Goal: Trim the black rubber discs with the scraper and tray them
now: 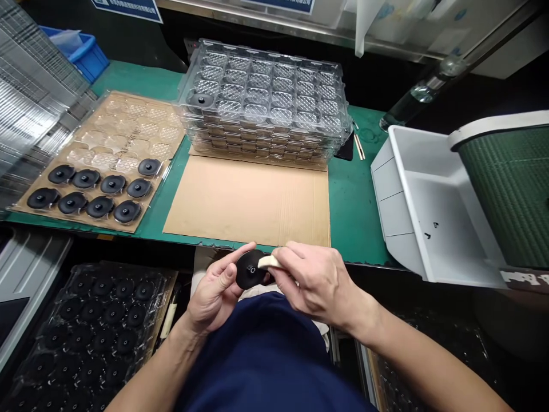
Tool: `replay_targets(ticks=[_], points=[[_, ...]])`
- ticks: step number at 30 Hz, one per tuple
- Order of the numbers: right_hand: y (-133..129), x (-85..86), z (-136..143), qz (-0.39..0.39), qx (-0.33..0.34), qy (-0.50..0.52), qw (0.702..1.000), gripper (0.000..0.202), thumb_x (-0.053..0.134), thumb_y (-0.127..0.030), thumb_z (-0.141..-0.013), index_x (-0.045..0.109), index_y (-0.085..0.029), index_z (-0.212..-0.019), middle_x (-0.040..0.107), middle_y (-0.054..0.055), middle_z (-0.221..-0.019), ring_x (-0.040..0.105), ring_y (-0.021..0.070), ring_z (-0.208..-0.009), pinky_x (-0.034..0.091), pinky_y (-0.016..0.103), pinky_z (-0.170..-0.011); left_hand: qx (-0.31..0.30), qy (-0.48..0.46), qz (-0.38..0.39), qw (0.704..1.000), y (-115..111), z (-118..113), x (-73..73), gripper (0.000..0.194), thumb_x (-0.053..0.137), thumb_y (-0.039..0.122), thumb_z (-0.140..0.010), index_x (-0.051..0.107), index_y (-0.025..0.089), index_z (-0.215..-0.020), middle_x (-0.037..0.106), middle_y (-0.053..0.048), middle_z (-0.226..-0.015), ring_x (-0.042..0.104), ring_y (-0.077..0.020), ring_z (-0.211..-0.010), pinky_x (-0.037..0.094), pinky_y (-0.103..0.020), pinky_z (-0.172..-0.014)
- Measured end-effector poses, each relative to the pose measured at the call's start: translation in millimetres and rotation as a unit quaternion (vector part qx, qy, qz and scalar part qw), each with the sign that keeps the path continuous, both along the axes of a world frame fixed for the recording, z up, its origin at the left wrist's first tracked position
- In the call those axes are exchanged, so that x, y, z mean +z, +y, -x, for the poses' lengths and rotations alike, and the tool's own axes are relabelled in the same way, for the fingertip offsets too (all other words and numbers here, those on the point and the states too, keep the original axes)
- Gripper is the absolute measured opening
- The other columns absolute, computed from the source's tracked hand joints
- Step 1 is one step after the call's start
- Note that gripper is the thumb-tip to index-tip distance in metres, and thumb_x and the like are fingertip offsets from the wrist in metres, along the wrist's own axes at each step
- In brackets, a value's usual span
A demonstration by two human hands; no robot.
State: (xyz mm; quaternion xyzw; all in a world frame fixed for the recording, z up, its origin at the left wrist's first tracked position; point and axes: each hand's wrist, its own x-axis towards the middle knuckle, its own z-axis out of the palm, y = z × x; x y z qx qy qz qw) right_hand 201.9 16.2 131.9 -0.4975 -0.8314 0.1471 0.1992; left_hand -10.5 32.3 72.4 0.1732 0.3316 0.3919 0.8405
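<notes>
A round black disc (249, 270) with a small raised centre is held upright in front of my body, at the near edge of the bench. My left hand (217, 292) grips its left edge between thumb and fingers. Pinched in my right hand (311, 280) is a small cream-coloured piece (269, 262), whose tip is at the disc's face, right of the centre. Similar black discs (113, 184) sit in the near rows of a clear tray (148, 213) on the left of the bench.
Stacked clear trays (266, 134) stand behind a cardboard sheet (253, 197). A white bin (403, 194) with small black bits is at right. Below left lies a disc-filled tray (92, 337). A blue bin (92, 60) is at back left, tweezers (359, 146) at back right.
</notes>
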Motion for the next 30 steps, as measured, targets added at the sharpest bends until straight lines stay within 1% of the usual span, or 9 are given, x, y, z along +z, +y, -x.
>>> replay_targets(ticks=[4, 8, 10, 12, 15, 17, 20, 24, 30], points=[[8.3, 5.4, 5.6, -0.075, 0.036, -0.063, 0.995, 0.023, 0.043, -0.026, -0.106, 0.062, -0.018, -0.095, 0.054, 0.003, -0.079, 0.041, 0.0176, -0.067, 0.028, 0.035, -0.063, -0.072, -0.031, 0.037, 0.996, -0.9, -2.9, -7.6, 0.039, 0.075, 0.046, -0.089, 0.079, 0.020, -0.117, 0.079, -0.009, -0.111, 0.075, -0.0236, -0.094, 0.061, -0.033, -0.087], [17.4, 9.1, 12.2, -0.139, 0.111, -0.088, 0.980, 0.017, 0.045, -0.023, -0.105, 0.063, -0.019, -0.106, 0.057, 0.003, -0.082, 0.042, 0.0189, -0.069, 0.025, 0.035, -0.061, -0.101, -0.090, 0.087, 0.987, -1.7, -7.7, -10.3, 0.039, 0.069, 0.052, -0.093, 0.082, 0.017, -0.104, 0.079, -0.009, -0.098, 0.074, -0.0218, -0.087, 0.061, -0.032, -0.082], [19.1, 8.2, 12.8, -0.145, 0.114, -0.083, 0.979, 0.016, 0.046, -0.021, -0.104, 0.062, -0.019, -0.106, 0.059, 0.004, -0.084, 0.045, 0.0184, -0.071, 0.027, 0.034, -0.062, -0.077, -0.099, 0.095, 0.988, -0.2, -8.7, -9.5, 0.038, 0.073, 0.052, -0.090, 0.080, 0.020, -0.109, 0.079, -0.007, -0.098, 0.073, -0.0200, -0.086, 0.061, -0.031, -0.079], [17.3, 5.8, 13.3, -0.114, 0.055, -0.063, 0.990, 0.018, 0.047, -0.023, -0.104, 0.060, -0.018, -0.092, 0.058, 0.003, -0.079, 0.046, 0.0169, -0.068, 0.027, 0.033, -0.061, -0.016, -0.084, 0.071, 0.994, 2.0, -8.9, -8.7, 0.039, 0.082, 0.047, -0.083, 0.078, 0.026, -0.116, 0.079, -0.004, -0.106, 0.073, -0.0182, -0.091, 0.061, -0.029, -0.083], [10.2, 3.9, 18.6, -0.027, -0.039, 0.004, 0.999, 0.025, 0.048, -0.025, -0.101, 0.051, -0.020, -0.077, 0.052, -0.001, -0.066, 0.040, 0.0133, -0.057, 0.025, 0.032, -0.057, 0.046, -0.036, 0.006, 0.998, 4.0, -9.9, -7.7, 0.053, 0.095, 0.027, -0.068, 0.078, 0.031, -0.118, 0.078, -0.002, -0.113, 0.072, -0.0180, -0.102, 0.058, -0.026, -0.091], [5.9, 5.5, 25.6, 0.007, -0.059, 0.050, 0.997, 0.023, 0.049, -0.025, -0.100, 0.051, -0.020, -0.077, 0.052, -0.002, -0.066, 0.040, 0.0122, -0.055, 0.026, 0.031, -0.057, 0.055, -0.010, -0.033, 0.998, 3.7, -12.0, -5.5, 0.057, 0.097, 0.017, -0.061, 0.079, 0.030, -0.114, 0.078, -0.002, -0.113, 0.072, -0.0179, -0.101, 0.058, -0.024, -0.089], [3.0, 9.8, 34.9, -0.001, -0.049, 0.085, 0.995, 0.021, 0.047, -0.025, -0.102, 0.054, -0.019, -0.082, 0.056, 0.000, -0.072, 0.047, 0.0129, -0.062, 0.030, 0.029, -0.062, 0.083, 0.012, -0.078, 0.993, 2.8, -14.7, 1.3, 0.057, 0.098, 0.014, -0.059, 0.080, 0.031, -0.111, 0.078, -0.001, -0.116, 0.073, -0.0164, -0.097, 0.059, -0.021, -0.084], [1.0, 8.5, 33.4, -0.010, -0.030, 0.082, 0.996, 0.022, 0.048, -0.025, -0.103, 0.055, -0.019, -0.083, 0.055, 0.000, -0.072, 0.046, 0.0134, -0.063, 0.030, 0.030, -0.063, 0.129, 0.039, -0.123, 0.983, 5.4, -11.5, 10.8, 0.057, 0.098, 0.013, -0.058, 0.081, 0.030, -0.109, 0.079, -0.002, -0.112, 0.073, -0.0181, -0.103, 0.058, -0.020, -0.088], [2.6, -1.8, 18.2, -0.036, -0.039, 0.044, 0.998, 0.026, 0.048, -0.025, -0.104, 0.053, -0.020, -0.079, 0.054, -0.001, -0.069, 0.046, 0.0134, -0.061, 0.029, 0.030, -0.063, 0.117, 0.056, -0.093, 0.987, 5.5, -3.3, 9.6, 0.055, 0.098, 0.017, -0.058, 0.081, 0.030, -0.109, 0.078, -0.003, -0.113, 0.072, -0.0212, -0.104, 0.059, -0.025, -0.089]])
